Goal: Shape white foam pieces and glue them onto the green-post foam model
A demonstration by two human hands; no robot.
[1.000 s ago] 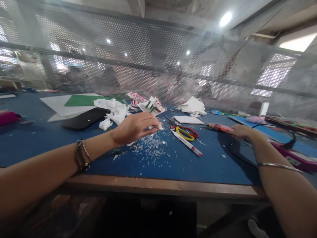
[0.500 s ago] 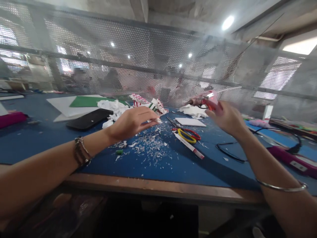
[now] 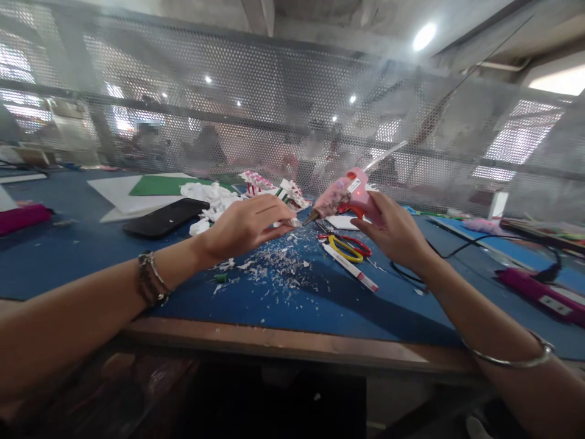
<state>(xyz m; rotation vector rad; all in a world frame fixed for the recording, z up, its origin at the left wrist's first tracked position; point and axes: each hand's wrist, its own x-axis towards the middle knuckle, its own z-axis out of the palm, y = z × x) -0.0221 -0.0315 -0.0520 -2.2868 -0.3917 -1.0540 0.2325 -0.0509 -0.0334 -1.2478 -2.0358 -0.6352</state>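
Glue gun (image 3: 350, 194) fills my right grip (image 3: 393, 231), closed round its handle (image 3: 373, 208), and I see its nozzle (image 3: 313, 215) near the white piece (image 3: 296, 223) my left grip (image 3: 249, 225) pinches.

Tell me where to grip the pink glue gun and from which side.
Take the pink glue gun by its handle, from the right, as the right hand does: the handle slants down-right, the nozzle points down-left toward the left hand, so this grip likely avoids the nozzle.

The left hand (image 3: 250, 224) pinches a white piece (image 3: 297, 223) too small to identify.
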